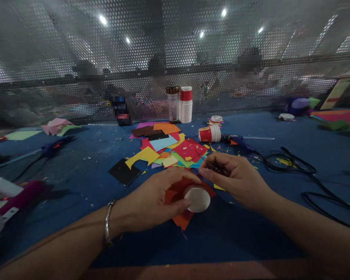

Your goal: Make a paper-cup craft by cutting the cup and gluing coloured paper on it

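Note:
My left hand (156,200) is closed around a red paper piece (181,219) and a small white cup (197,199), whose round white bottom faces me. My right hand (235,177) is closed on small dark scissors (206,162), whose thin blades point up and left above the red paper. Both hands hover low over the blue table (76,163). A silver bangle (107,225) circles my left wrist.
A heap of coloured paper scraps (169,149) lies just beyond my hands, with a black square (124,171) to its left. A red-and-white cup (209,134) lies on its side; a cup stack (186,105) and jar (172,104) stand behind. Glue guns (54,147) and black cables (297,167) flank them. A perforated screen (175,58) closes the back.

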A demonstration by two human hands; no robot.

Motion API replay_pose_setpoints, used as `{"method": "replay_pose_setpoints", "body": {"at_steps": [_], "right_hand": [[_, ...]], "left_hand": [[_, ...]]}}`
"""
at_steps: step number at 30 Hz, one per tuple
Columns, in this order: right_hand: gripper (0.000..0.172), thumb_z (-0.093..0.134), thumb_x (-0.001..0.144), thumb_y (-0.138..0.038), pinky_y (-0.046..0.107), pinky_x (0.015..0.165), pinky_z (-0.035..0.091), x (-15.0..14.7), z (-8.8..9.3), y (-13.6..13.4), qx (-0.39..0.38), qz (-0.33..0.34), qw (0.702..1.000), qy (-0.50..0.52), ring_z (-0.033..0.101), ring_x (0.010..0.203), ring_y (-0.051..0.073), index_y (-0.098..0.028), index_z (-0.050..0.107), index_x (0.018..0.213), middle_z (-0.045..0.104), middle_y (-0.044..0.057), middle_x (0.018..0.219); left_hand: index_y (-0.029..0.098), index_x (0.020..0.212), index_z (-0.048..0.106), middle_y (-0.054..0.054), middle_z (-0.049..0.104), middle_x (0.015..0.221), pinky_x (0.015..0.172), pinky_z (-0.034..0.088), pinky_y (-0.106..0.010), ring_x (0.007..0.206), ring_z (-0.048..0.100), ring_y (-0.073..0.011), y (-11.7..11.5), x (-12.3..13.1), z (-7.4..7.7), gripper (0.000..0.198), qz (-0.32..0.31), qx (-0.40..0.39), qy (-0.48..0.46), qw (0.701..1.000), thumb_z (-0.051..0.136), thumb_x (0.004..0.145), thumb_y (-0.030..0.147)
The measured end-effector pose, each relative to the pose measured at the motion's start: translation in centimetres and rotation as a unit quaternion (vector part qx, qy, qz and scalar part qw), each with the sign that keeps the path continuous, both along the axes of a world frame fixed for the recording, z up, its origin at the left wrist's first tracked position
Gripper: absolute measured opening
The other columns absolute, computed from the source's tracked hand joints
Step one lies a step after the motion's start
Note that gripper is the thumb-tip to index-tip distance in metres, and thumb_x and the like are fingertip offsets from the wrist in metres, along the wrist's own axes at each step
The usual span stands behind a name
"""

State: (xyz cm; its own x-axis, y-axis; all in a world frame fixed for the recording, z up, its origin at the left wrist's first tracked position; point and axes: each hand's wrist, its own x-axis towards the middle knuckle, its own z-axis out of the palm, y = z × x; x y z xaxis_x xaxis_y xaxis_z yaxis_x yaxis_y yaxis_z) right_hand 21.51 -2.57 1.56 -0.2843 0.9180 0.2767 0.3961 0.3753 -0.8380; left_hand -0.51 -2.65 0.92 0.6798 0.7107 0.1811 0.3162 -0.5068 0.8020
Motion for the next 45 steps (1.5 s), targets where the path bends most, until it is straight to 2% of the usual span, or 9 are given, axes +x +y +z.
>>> {"method": "replay_pose_setpoints", "body": {"at_steps": [3,7,10,16,22,30,39,45], "right_hand": [[0.022,0.064,0.084,-0.038,0.024,0.053,0.036,0.2,0.0,0.0,-0.003,-0.007,1.0,-0.004,0.045,0.06,0.011,-0.019,0.062,0.073,0.055,-0.002,0.068],[0.024,0.064,0.085,-0.041,0.024,0.053,0.037,0.5,0.0,-0.1,-0.019,-0.01,1.0,0.003,0.045,0.06,0.011,-0.019,0.062,0.074,0.054,-0.002,0.067],[0.028,0.065,0.085,-0.046,0.024,0.053,0.036,0.7,0.2,-0.3,-0.032,-0.007,0.999,0.021,0.045,0.059,0.011,-0.019,0.064,0.079,0.056,-0.001,0.069],[0.04,0.056,0.089,-0.057,0.023,0.043,0.023,1.0,0.0,-0.5,-0.074,0.032,0.995,0.064,0.027,0.048,0.008,-0.02,0.056,0.073,0.036,-0.006,0.058],[0.048,0.052,0.091,-0.062,0.023,0.042,0.02,1.0,-0.5,-0.3,-0.123,0.059,0.988,0.069,0.026,0.048,0.008,-0.02,0.046,0.066,0.033,-0.007,0.058],[0.05,0.053,0.087,-0.067,0.022,0.04,0.016,0.7,-0.3,-0.4,-0.165,0.055,0.982,0.069,0.022,0.045,0.007,-0.018,0.061,0.077,0.032,-0.008,0.056],[0.049,0.055,0.087,-0.065,0.022,0.04,0.015,0.8,-0.2,-0.5,-0.174,0.053,0.981,0.072,0.023,0.047,0.007,-0.018,0.058,0.076,0.033,-0.008,0.057],[0.053,0.053,0.086,-0.068,0.022,0.04,0.014,0.6,0.0,-0.5,-0.174,0.05,0.981,0.064,0.022,0.044,0.006,-0.017,0.063,0.079,0.033,-0.008,0.054]], "left_hand": [[0.03,0.116,0.062,0.0,0.066,0.111,0.093,0.049,-0.034,0.101,0.062,-0.0173,0.2,0.0,0.1,0.036,0.004,0.028,0.028,0.999,0.065,0.083,0.014],[0.026,0.116,0.062,-0.002,0.066,0.114,0.094,0.048,-0.036,0.105,0.062,-0.0191,0.5,0.0,0.2,0.032,0.035,0.035,0.024,0.998,0.064,0.085,0.017],[0.027,0.121,0.06,-0.003,0.065,0.119,0.096,0.047,-0.037,0.11,0.061,-0.0208,0.7,-0.3,0.4,0.037,0.057,0.071,0.006,0.996,0.066,0.085,0.02],[0.027,0.124,0.056,-0.003,0.065,0.122,0.097,0.046,-0.035,0.111,0.061,-0.0199,0.9,-0.9,0.5,0.038,0.107,0.169,-0.023,0.979,0.063,0.088,0.02],[0.025,0.123,0.055,-0.004,0.065,0.122,0.098,0.045,-0.033,0.112,0.06,-0.0192,1.0,-1.0,0.6,0.035,0.13,0.243,-0.017,0.961,0.063,0.089,0.022],[0.026,0.127,0.054,-0.002,0.065,0.121,0.095,0.045,-0.029,0.108,0.06,-0.0173,0.7,-1.2,0.6,0.039,0.143,0.263,-0.032,0.954,0.063,0.09,0.022],[0.026,0.125,0.055,-0.003,0.065,0.119,0.096,0.046,-0.031,0.108,0.061,-0.0181,0.8,-1.1,0.6,0.037,0.131,0.245,-0.042,0.96,0.064,0.09,0.023],[0.025,0.124,0.055,-0.005,0.064,0.121,0.098,0.048,-0.033,0.108,0.062,-0.0186,0.8,-1.1,0.7,0.036,0.161,0.22,-0.062,0.96,0.065,0.089,0.026]]}}
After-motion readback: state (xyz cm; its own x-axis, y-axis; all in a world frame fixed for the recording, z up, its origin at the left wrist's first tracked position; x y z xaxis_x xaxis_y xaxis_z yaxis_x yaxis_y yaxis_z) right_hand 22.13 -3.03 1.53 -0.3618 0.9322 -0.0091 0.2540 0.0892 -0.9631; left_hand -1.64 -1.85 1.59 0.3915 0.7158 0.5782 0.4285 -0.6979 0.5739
